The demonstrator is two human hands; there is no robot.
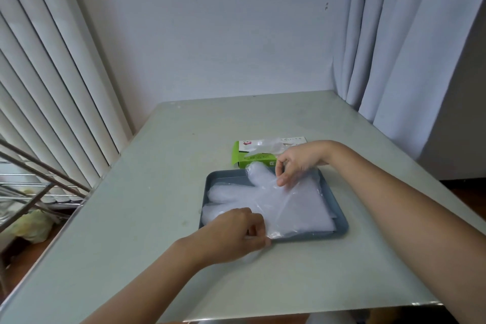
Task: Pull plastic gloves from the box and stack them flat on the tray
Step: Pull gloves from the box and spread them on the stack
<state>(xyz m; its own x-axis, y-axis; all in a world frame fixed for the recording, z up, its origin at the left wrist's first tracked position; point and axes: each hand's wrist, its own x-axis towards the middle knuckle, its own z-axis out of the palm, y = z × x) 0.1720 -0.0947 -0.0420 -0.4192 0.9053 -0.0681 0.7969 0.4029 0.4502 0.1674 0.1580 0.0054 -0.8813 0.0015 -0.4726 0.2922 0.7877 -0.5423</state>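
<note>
As the left hand (236, 229) and right hand (297, 163) pinch the top plastic glove (276, 200) on the tray (340, 231) just in front of the green box (238, 155), uneven release may wrinkle its thin, slippery film.

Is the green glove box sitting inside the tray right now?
No, the green glove box stands on the table, just beyond the far rim of the tray.

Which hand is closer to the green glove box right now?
Right. The right hand pinches the glove at the far edge of the tray, just in front of the box; the left hand pinches it at the near edge, farther away.
</note>
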